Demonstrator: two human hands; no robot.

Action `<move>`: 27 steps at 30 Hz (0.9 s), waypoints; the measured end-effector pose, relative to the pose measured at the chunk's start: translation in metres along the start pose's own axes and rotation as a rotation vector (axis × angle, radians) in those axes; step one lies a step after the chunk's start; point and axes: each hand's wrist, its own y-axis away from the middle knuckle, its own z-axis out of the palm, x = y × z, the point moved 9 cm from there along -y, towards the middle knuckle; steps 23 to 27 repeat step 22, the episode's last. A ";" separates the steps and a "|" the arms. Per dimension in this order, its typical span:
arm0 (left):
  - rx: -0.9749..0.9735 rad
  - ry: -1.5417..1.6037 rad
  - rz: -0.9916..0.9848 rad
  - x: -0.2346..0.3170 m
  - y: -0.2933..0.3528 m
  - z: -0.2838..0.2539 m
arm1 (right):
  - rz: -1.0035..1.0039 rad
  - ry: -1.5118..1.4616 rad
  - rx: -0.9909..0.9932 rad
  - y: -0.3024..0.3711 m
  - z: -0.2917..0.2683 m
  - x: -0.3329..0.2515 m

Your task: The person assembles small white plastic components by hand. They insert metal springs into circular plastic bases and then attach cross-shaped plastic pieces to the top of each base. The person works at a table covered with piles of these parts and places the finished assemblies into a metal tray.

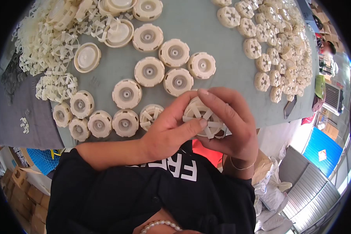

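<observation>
Between both hands, in front of my chest, is a cream round plastic housing (197, 110) with a star-shaped spoked insert across its face. My left hand (168, 130) grips its left side, the thumb lying across the spokes. Around the far and right sides curl the fingers of my right hand (238, 123). Close to my left wrist lies a similar spoked housing (148, 115), partly hidden by the hand. Several open housings with a coil spring in the middle, such as this housing (125, 122), form a curved line on the table.
A heap of loose pale spoked inserts (46, 50) covers the far left of the grey-green table (230, 66). Many spoked housings (262, 62) are massed at the right. A dark flat object (289, 107) lies by the right edge. Plastic bags (275, 195) stand beyond it.
</observation>
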 end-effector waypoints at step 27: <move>-0.535 -0.375 -0.195 -0.043 0.003 0.032 | 0.085 0.333 -0.024 -0.222 0.044 0.097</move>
